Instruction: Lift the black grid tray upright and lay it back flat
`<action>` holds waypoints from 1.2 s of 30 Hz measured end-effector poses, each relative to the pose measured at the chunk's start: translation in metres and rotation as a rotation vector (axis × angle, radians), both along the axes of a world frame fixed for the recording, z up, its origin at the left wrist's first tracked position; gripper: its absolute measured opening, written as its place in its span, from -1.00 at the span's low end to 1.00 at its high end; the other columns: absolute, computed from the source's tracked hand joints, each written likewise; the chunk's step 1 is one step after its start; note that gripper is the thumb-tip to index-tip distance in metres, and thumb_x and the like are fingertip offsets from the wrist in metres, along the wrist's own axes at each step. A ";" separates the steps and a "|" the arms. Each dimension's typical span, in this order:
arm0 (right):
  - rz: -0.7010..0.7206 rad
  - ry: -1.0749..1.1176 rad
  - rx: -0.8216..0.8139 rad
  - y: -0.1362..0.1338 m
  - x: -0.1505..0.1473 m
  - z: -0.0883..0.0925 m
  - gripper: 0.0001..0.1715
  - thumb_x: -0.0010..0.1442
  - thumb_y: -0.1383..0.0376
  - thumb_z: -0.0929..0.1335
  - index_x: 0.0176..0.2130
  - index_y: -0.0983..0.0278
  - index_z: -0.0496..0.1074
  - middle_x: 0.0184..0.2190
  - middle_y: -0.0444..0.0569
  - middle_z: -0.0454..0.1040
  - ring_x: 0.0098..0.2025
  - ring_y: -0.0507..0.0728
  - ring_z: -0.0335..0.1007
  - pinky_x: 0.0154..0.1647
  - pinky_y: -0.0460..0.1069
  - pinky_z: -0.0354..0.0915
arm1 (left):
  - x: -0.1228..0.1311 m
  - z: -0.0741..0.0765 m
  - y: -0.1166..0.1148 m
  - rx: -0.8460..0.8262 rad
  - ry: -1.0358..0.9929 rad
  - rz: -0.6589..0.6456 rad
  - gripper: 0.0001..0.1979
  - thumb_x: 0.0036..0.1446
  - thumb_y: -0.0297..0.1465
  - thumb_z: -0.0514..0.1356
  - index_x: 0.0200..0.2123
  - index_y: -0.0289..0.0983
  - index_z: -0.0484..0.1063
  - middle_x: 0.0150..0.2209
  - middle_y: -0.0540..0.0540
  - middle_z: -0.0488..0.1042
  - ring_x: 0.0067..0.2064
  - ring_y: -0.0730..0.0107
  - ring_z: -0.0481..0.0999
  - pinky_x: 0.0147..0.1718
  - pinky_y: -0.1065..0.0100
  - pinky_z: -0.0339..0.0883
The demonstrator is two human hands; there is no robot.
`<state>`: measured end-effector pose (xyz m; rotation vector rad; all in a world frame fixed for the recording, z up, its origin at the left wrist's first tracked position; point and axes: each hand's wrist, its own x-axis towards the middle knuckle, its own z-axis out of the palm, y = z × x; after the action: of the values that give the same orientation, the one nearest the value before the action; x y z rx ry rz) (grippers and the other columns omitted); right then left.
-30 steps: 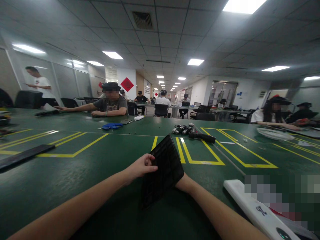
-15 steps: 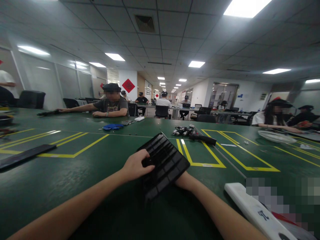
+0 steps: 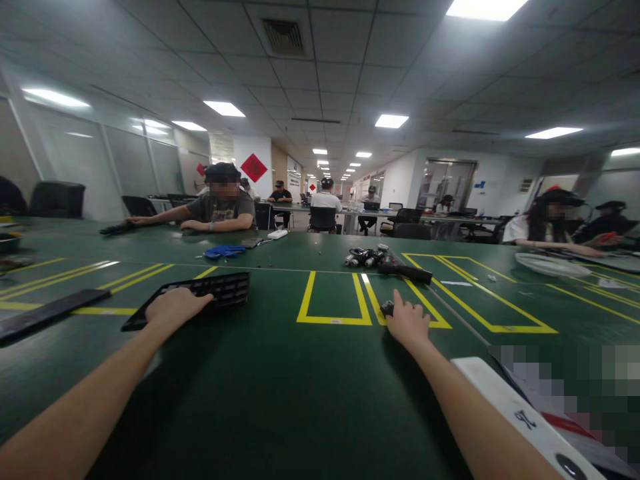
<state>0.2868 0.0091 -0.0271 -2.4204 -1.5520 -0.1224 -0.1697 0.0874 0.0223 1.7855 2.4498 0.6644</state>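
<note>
Both bare forearms stretch forward, spread well apart. The left hand [image 3: 176, 307] lies palm down with its fingers [image 3: 200, 301] extended and flat. The right hand [image 3: 409, 323] is also palm down, its fingers [image 3: 397, 298] apparently curled loosely forward, though their tips are hard to make out.

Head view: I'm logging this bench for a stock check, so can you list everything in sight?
Black slotted plastic grille: one, left of centre, flat on the table under the left hand.
Small dark part: one, at the right hand's fingertips.
Black handled tool: one, far centre.
Cluster of small metal and black pieces: several, beside the tool.
Blue cloth-like item: one, far left of centre.
Flat black strip: one, left edge.
White long panel: one, near right.
Green table with yellow outlines: one.
Co-workers: several, seated beyond.
Left hand: on the grille.
Right hand: touching the small part.
</note>
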 end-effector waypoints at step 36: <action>0.579 -0.101 0.201 -0.022 -0.062 0.015 -0.59 0.21 0.24 0.12 -0.01 0.29 0.31 -0.01 0.08 0.31 0.05 0.19 0.13 0.06 0.06 0.04 | 0.180 -0.032 -0.106 0.097 0.349 -1.106 -0.80 0.15 -0.36 -0.03 -0.28 -0.27 0.35 -0.25 -0.12 0.34 -0.22 0.31 0.32 -0.19 0.27 0.22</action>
<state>0.2247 -0.0126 -0.0119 -1.7579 -2.1008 -0.2721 0.0104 -0.0183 -0.0094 2.9733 1.1275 0.3530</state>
